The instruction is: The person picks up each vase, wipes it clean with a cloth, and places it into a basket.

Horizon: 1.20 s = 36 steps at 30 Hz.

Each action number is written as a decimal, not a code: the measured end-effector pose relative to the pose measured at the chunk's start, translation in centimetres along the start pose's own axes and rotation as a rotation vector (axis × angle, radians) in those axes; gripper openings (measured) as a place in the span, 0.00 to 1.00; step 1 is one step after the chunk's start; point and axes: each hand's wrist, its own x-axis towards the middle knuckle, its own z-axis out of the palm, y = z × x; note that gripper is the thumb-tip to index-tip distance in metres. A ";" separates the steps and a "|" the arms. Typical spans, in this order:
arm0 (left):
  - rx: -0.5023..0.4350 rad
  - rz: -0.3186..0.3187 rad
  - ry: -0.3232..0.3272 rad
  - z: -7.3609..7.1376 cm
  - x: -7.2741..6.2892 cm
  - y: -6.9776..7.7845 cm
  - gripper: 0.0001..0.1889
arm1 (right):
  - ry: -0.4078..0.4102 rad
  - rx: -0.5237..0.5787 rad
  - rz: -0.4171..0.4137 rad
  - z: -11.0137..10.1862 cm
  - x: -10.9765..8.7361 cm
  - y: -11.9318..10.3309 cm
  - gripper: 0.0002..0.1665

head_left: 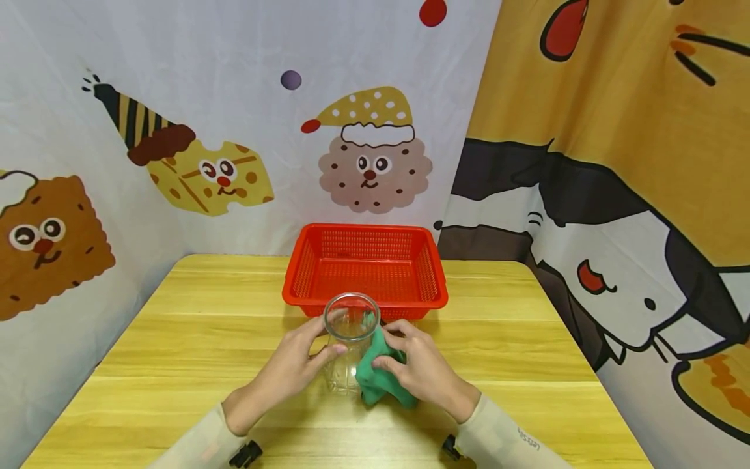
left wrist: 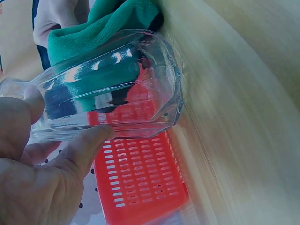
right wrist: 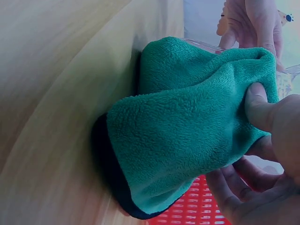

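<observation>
A clear glass jar (head_left: 343, 365) with a round rim and faceted sides stands upright over the table, in the middle of the head view. My left hand (head_left: 295, 355) grips it from the left, thumb in front and fingers behind. In the left wrist view the jar (left wrist: 112, 89) shows its angular base close to the wood. My right hand (head_left: 424, 365) pinches a green cloth (head_left: 381, 374) against the jar's right side. The fuzzy cloth (right wrist: 187, 122) has a dark edge and hangs in folds below the thumb in the right wrist view.
Just behind the hands sits a red plastic basket (head_left: 366, 296) with slotted walls, nothing visible inside. The wooden table (head_left: 205, 319) reaches back to a printed curtain (head_left: 234, 78) with cartoon figures; another curtain (head_left: 609, 195) hangs along the right.
</observation>
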 end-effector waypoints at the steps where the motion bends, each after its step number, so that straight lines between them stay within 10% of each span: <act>1: -0.001 0.000 -0.001 0.0 0.0 0.0 0.32 | -0.007 -0.002 0.005 0.0 0.0 0.0 0.34; 36: -0.016 -0.006 0.003 0.1 -0.1 0.0 0.32 | -0.186 -0.127 0.037 0.4 -0.3 1.1 0.26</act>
